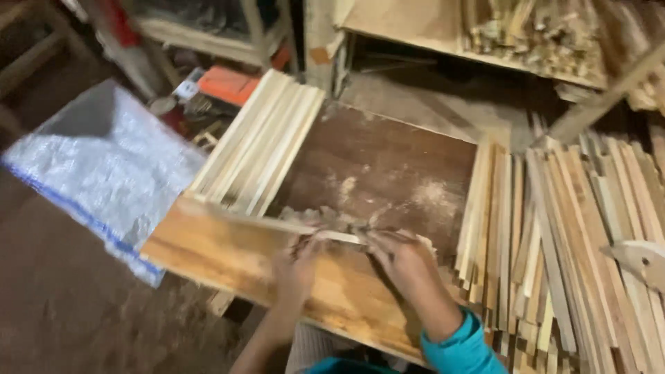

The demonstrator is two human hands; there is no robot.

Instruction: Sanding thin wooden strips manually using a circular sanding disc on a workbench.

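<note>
sawdust and offcuts fill this cramped workshop, and you lean over a low wooden board (pixel 388 166) dusted with pale shavings. your left hand (pixel 294 271) is curled, its fingers closed over a thin wooden strip (pixel 277 223) that lies across the front of the board; the motion blur hides just how the fingertips sit. your right hand (pixel 398 260) comes in from the other side and pinches the strip's near end, so it is steadied at two places and seems less likely to twist or slide. the strip runs away past your left hand toward the board's far left corner.

beyond your left hand, a neat row of pale slats (pixel 260 142) lies side by side on the board, probably kept apart from the rough stock. just beyond your right hand, a loose heap of darker, uneven sticks (pixel 554 235) spreads out within reach. well off past your left hand, a white woven sack (pixel 104 166) lies on the dirt floor. far ahead of both hands, a shelf (pixel 415 28) carries more wood scraps (pixel 533 31).
</note>
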